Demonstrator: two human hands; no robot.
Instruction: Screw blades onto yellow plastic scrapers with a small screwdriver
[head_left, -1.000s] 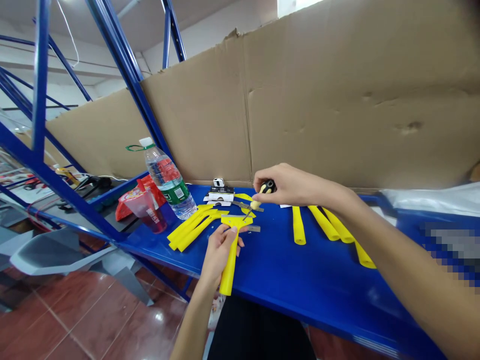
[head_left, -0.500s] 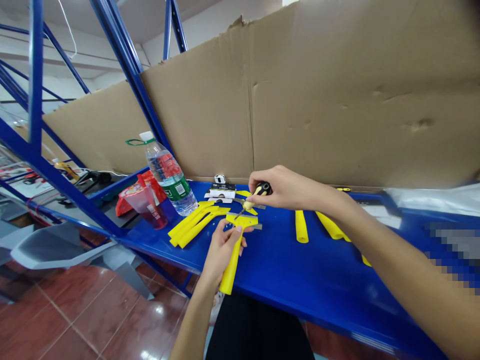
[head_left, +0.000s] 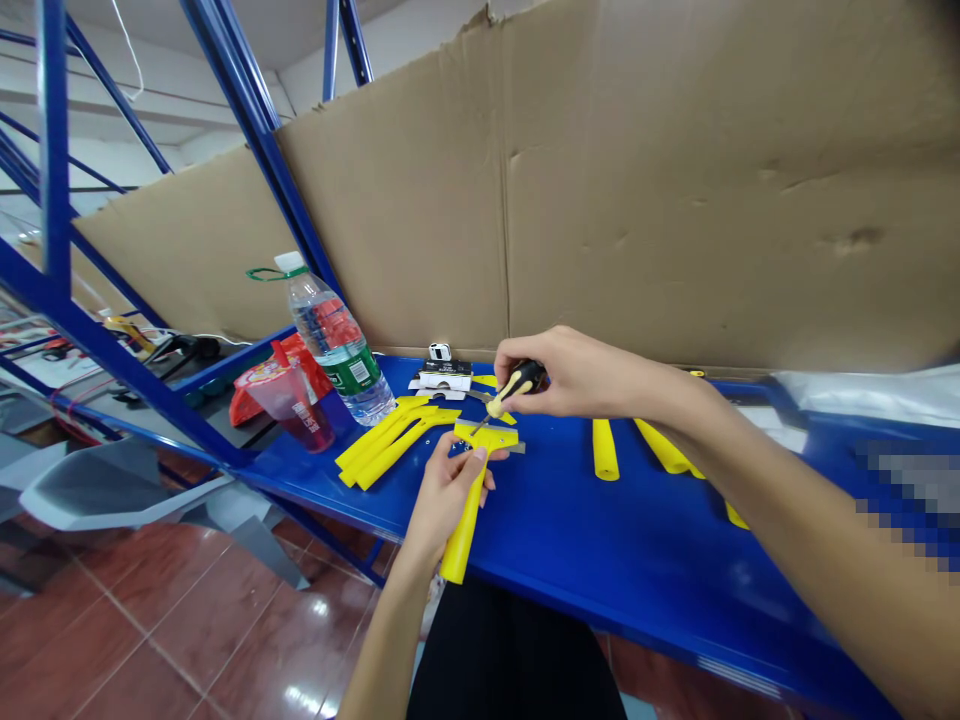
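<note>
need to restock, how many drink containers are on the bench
2: a clear water bottle stands at the bench's left end, and a red plastic cup sits just left of it. Others may be hidden.

My left hand (head_left: 442, 487) covered the middle of the yellow scraper's handle (head_left: 459, 535), and my right hand (head_left: 566, 372) hid most of the screwdriver's black-and-yellow grip (head_left: 513, 384), while the tip where it met the scraper head (head_left: 489, 436) was too small to make out. My right forearm crossed over the yellow handle tubes (head_left: 604, 450) on the blue table (head_left: 600, 540), hiding their far ends. A pixelated patch (head_left: 911, 500) blurred the table's right side, and the print on the small boxes (head_left: 442, 377) was unreadable.
</note>
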